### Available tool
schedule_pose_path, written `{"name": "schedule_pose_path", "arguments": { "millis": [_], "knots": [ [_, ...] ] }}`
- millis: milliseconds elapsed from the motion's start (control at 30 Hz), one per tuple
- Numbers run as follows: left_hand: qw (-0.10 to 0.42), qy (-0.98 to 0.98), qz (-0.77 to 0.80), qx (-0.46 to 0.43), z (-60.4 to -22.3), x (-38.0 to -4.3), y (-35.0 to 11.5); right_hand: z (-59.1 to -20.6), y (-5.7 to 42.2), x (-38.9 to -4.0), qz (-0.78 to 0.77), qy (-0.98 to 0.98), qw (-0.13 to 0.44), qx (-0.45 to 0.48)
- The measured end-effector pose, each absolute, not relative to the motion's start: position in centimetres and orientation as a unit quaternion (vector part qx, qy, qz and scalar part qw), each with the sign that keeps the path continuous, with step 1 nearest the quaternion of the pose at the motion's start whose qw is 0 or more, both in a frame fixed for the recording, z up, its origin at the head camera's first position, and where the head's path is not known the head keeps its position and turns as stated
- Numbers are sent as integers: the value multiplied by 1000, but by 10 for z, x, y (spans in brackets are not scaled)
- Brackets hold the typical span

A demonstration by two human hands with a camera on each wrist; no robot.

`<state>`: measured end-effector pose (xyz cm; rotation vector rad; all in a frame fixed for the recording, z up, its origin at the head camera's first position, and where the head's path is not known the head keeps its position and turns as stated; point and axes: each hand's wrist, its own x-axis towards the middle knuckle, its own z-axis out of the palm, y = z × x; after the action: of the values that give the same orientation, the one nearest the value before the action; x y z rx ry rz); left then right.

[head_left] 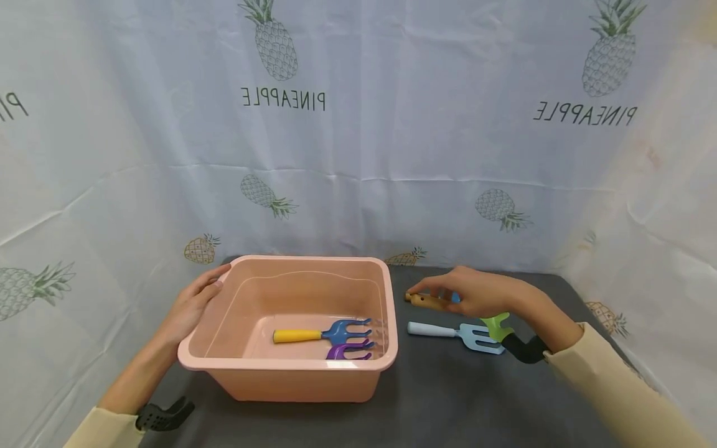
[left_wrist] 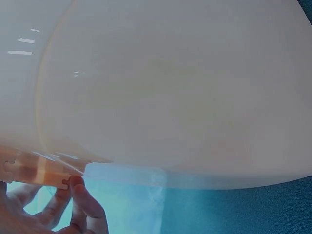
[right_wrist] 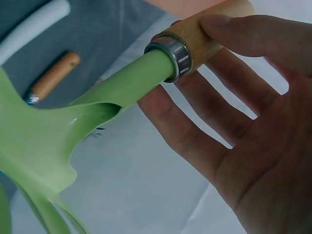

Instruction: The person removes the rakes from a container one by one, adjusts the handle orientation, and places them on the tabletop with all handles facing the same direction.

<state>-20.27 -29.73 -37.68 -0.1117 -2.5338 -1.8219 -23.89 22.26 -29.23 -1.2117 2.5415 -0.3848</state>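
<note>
My left hand (head_left: pixel 193 306) holds the left rim of a peach plastic basin (head_left: pixel 302 384), which also fills most of the left wrist view. Inside the basin lie a blue hand rake (head_left: pixel 338 333) with a yellow handle and a purple hand rake (head_left: pixel 338 353), partly hidden by the near rim. To the basin's right, my right hand (head_left: pixel 476 294) grips the wooden handle (right_wrist: pixel 197 36) of a green hand rake (right_wrist: pixel 48 131), thumb on one side and fingers on the other. Its green head hangs toward my wrist.
A light blue hand fork (head_left: pixel 476 337) with a pale handle lies on the dark table (head_left: pixel 448 398), right of the basin. Another wooden-handled tool (right_wrist: pixel 56 75) lies beside it, its head mostly hidden. Pineapple-print cloth (head_left: pixel 364 137) encloses the back and sides.
</note>
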Motion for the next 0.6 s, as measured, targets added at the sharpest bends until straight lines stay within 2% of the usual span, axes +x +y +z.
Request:
{"name": "schedule_pose_path", "arguments": {
  "millis": [167,400,600],
  "knots": [
    [11,-813,-581,-29,-378,-203,-297,-312,234,-237,-146,882,154,-421],
    [14,-813,-581,-36,-376,-203,-297,-344,243,-236,-157,887,193,-390],
    [12,-819,-573,-35,-376,-202,-296,-368,245,-235,-163,875,212,-405]
  ]
}}
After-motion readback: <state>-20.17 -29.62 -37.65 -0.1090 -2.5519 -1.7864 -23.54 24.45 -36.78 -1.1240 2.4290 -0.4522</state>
